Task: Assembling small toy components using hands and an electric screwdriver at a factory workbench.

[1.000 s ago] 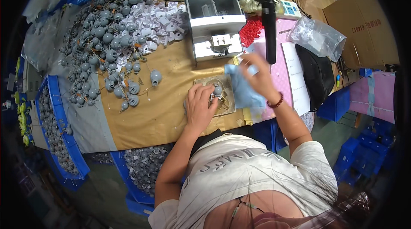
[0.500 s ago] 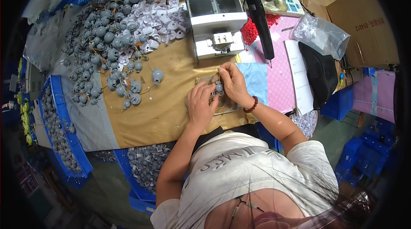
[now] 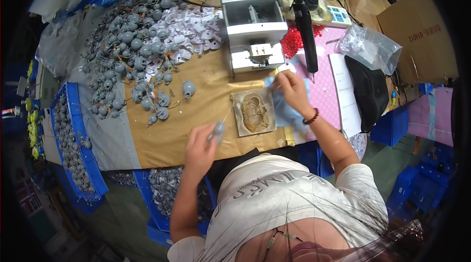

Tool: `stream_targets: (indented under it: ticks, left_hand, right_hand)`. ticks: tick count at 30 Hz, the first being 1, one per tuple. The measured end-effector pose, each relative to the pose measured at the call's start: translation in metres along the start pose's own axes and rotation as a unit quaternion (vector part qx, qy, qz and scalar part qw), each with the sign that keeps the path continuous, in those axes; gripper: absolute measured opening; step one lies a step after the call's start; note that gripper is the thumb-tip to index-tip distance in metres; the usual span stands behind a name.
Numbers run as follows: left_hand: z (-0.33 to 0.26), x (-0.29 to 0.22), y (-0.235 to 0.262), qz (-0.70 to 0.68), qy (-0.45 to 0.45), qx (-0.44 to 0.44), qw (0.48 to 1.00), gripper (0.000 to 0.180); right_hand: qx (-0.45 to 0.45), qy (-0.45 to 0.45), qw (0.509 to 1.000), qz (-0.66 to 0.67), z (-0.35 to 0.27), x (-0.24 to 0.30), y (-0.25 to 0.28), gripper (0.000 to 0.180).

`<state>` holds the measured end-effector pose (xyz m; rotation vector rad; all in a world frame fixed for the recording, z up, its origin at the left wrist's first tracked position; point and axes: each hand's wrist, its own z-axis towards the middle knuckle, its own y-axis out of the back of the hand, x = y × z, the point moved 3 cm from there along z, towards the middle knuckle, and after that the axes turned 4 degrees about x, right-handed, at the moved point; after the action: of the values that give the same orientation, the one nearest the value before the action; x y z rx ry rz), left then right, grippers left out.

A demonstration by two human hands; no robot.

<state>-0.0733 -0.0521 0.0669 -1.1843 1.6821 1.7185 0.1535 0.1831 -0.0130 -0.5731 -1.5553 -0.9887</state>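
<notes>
My left hand (image 3: 198, 149) is over the near edge of the brown-covered table, its fingers closed on a small grey ball-shaped part (image 3: 219, 128) with a thin wire. A square fixture block (image 3: 240, 124) with a shaped hollow lies between my hands, nothing seated in the hollow. My right hand (image 3: 293, 93) is raised to the right of the block, above a light blue cloth (image 3: 288, 110). Its fingers are curled together, and whatever they hold cannot be made out. To the left lies a pile of grey ball-shaped parts (image 3: 130, 39) with wires.
A silver bench machine (image 3: 252, 31) stands behind the block. An electric screwdriver (image 3: 305, 31) hangs beside it, near small red parts (image 3: 293, 41). White plastic parts (image 3: 191, 26) lie left of the machine. A black pouch (image 3: 363, 93), cardboard box (image 3: 417, 36) and blue bins (image 3: 73, 115) surround the table.
My hands have parted from over the block. The left moved left and nearer with the grey part, lifting it out of the block; the right moved right. The block's hollow is now uncovered.
</notes>
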Motion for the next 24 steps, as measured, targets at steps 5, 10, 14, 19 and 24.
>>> stream_targets:
  ticks: [5,10,14,19,24]
  left_hand:
    - [-0.11,0.04,0.068,0.087,0.134,0.366,0.917,0.036]
    - [-0.043,0.013,0.078,0.149,0.037,0.207,0.966,0.032]
    - [0.083,-0.012,0.055,0.228,-0.059,-0.043,0.971,0.021]
    - [0.212,0.024,0.017,0.338,-0.035,-0.123,0.932,0.035]
    - [0.211,0.034,0.008,0.326,-0.098,-0.153,0.928,0.033]
  right_hand:
    - [-0.045,0.135,0.92,-0.366,0.02,0.001,0.036,0.022]
    - [-0.022,0.098,0.881,-0.461,0.029,-0.015,0.031,0.022]
    - [-0.005,0.087,0.867,-0.491,0.035,-0.026,0.033,0.016]
    - [0.017,0.089,0.898,-0.43,0.036,-0.015,0.033,0.015]
    - [0.021,0.058,0.975,-0.214,0.023,0.004,0.037,0.019]
